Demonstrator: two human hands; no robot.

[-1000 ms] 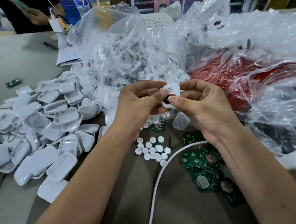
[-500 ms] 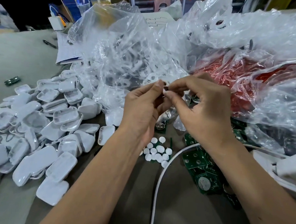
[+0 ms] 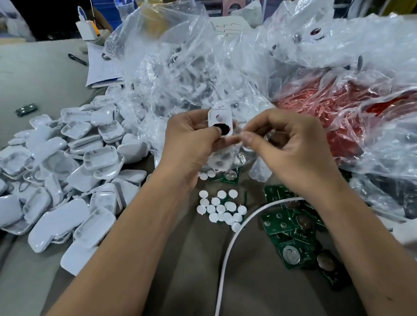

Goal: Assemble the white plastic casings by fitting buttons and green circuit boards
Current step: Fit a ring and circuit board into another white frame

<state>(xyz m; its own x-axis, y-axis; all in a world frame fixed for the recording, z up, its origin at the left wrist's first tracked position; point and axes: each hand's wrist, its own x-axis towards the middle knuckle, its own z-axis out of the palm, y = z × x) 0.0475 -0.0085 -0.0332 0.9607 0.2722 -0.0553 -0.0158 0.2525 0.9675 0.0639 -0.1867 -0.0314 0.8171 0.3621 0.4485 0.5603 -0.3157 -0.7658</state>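
A: White plastic casings (image 3: 64, 174) — where are they?

B: Most lie in a large loose heap of shallow rounded shells on the left side of the grey tabletop (image 3: 25, 75). Behind the heap and across the back sit crumpled clear plastic bags (image 3: 183, 67), one on the right holding red material (image 3: 326, 108).

A: And the smaller parts?

B: A pile of green circuit boards (image 3: 293, 232) with round silver coin cells lies right of centre, under the right forearm. A thin white cable (image 3: 229, 255) curves from the bottom edge up across those boards. Left of the boards, a cluster of small white round plastic buttons (image 3: 220, 209) lies on the tabletop between the two forearms.

A: What are the hands doing?

B: The left hand (image 3: 191, 142) is raised above the tabletop, its fingers curled round one white oblong casing (image 3: 219, 121) held upright, with the thumb across its lower part by a dark round opening. The right hand (image 3: 292, 147) is just beside it, fingers curled, thumb and forefinger pinched together at the casing's lower edge. Whether something small is in that pinch, I cannot tell; the fingertips are blurred.
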